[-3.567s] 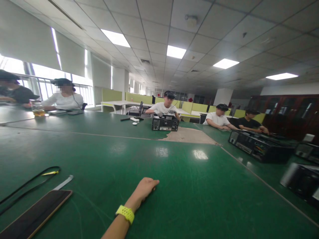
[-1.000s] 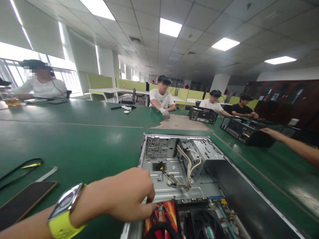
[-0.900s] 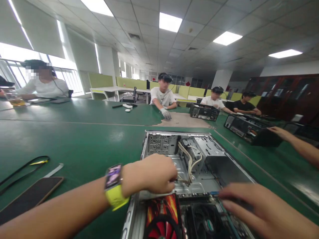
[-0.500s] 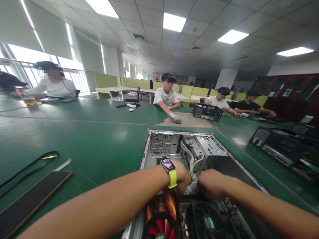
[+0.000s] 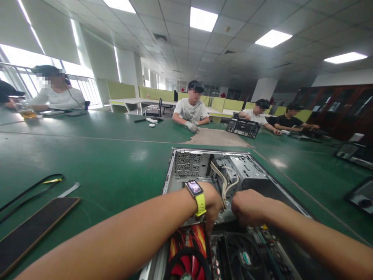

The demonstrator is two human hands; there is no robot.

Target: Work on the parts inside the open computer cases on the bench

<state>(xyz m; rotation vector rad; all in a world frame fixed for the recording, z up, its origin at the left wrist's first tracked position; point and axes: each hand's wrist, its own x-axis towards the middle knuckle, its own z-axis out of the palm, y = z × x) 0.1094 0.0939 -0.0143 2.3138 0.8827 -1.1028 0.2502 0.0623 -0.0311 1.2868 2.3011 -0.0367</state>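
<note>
An open computer case point(image 5: 291, 192) lies on its side before me, and both my hands reach into its middle. My left hand point(image 5: 212, 200), with a yellow-strapped watch point(image 5: 195, 188) on the wrist, is bent downward with curled fingers beside the red graphics card point(image 5: 189, 237). My right hand point(image 5: 247, 206) is closed like a fist above the motherboard, beyond the black CPU fan point(image 5: 243, 252). What either set of fingertips grips is hidden. Beige cables point(image 5: 223, 182) run between the hands toward the metal drive bay point(image 5: 243, 167).
The green table point(image 5: 116, 163) holds a dark flat board point(image 5: 35, 233) and a black strap point(image 5: 32, 192) at left. Across from me sits a person in gloves point(image 5: 191, 126) by a brown sheet point(image 5: 218, 138). Another computer case point(image 5: 243, 127) stands beyond; dark computer parts point(image 5: 361, 196) lie right.
My hands stay in nearly the same place, the right slightly higher. The person opposite has drawn a gloved hand back. The dark open case at right has shifted away toward the right edge.
</note>
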